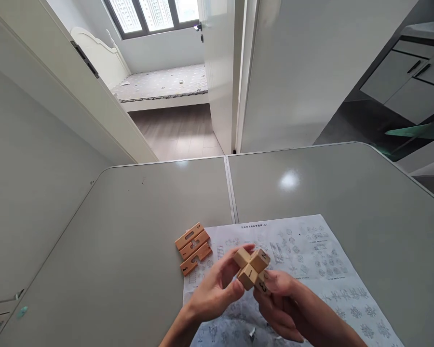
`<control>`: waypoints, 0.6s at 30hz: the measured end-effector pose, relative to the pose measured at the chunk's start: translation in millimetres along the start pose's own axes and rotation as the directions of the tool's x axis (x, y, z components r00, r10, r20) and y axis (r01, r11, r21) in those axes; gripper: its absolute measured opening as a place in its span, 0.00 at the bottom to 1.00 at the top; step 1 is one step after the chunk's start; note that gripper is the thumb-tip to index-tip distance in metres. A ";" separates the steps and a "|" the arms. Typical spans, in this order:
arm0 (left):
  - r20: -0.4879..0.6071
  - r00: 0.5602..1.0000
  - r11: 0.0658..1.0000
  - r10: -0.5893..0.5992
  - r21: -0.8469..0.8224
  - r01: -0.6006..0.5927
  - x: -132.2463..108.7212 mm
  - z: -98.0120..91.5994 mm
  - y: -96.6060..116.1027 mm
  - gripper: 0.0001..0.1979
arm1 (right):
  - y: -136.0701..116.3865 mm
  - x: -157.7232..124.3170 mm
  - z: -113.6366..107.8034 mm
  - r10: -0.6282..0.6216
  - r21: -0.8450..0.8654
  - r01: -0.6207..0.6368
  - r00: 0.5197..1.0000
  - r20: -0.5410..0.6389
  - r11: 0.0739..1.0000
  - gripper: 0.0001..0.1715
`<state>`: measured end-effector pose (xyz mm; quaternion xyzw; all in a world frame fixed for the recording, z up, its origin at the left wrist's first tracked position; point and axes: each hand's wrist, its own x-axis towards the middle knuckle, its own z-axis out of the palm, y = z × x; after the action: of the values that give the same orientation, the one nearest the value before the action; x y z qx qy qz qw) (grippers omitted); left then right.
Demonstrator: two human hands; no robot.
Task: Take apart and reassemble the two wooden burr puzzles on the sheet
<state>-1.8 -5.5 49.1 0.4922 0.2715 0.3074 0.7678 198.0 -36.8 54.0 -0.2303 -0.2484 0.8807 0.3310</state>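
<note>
A wooden burr puzzle of light interlocking pieces, with black numbers on its ends, is held up over the printed sheet. My left hand grips it from the left, thumb below and fingers behind. On the right, my right hand pinches the end marked 3 between thumb and fingers. Left of my hands lie three notched wooden pieces of a redder tone, side by side and numbered, partly on the sheet's edge. The fingertips behind the puzzle are partly hidden.
A creased instruction sheet with puzzle diagrams lies under my hands on the grey table. A seam runs across the tabletop. Beyond the far edge are an open door and a bed.
</note>
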 end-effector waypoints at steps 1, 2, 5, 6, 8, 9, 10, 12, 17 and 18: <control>0.036 0.999 0.999 -0.006 -0.037 0.007 1.3 1.8 1.6 0.44 | 1.6 1.6 1.6 0.000 0.023 -0.001 0.999 0.038 1.000 0.29; 0.045 0.999 0.998 -0.003 -0.056 0.006 2.1 3.7 2.9 0.43 | 3.2 3.1 2.8 -0.004 0.035 0.002 0.999 0.054 0.999 0.30; -0.029 1.000 0.997 -0.007 -0.075 0.004 1.6 9.0 4.7 0.39 | 6.9 5.2 4.3 -0.018 0.039 0.017 0.999 0.030 0.999 0.28; -0.052 0.999 0.997 -0.013 -0.081 0.009 0.7 10.2 4.9 0.38 | 8.1 4.8 3.8 -0.022 0.036 0.021 1.000 0.016 0.999 0.27; -0.058 0.998 0.996 -0.023 -0.092 0.017 -1.1 11.7 5.2 0.37 | 10.6 2.7 1.3 -0.024 0.011 0.024 1.000 -0.008 1.000 0.26; -0.046 0.999 0.996 -0.020 -0.093 0.016 -1.9 12.1 5.5 0.37 | 11.9 1.2 -0.6 -0.027 -0.016 0.027 1.000 -0.007 1.000 0.27; -0.031 0.999 0.996 -0.014 -0.088 0.011 -2.4 12.6 5.9 0.37 | 13.0 -0.2 -2.8 -0.032 -0.048 0.032 0.999 0.007 0.998 0.27; -0.007 1.000 0.998 -0.001 -0.059 0.001 -2.7 14.1 7.5 0.37 | 14.6 -2.7 -7.1 -0.044 -0.122 0.051 0.997 0.058 0.991 0.29; -0.013 0.999 0.999 0.043 0.013 -0.043 -0.7 22.1 13.3 0.39 | 10.6 -5.3 -7.4 -0.040 -0.251 0.061 0.995 0.088 0.966 0.29; -0.022 0.998 0.998 0.053 0.024 -0.053 -0.7 23.5 14.3 0.39 | 8.8 -6.0 -5.7 -0.043 -0.284 0.061 0.997 0.070 0.957 0.30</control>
<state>11.7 -15.2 71.1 0.5047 0.2708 0.3301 0.7503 201.2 -45.2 45.9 -0.2412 -0.3894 0.8333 0.3095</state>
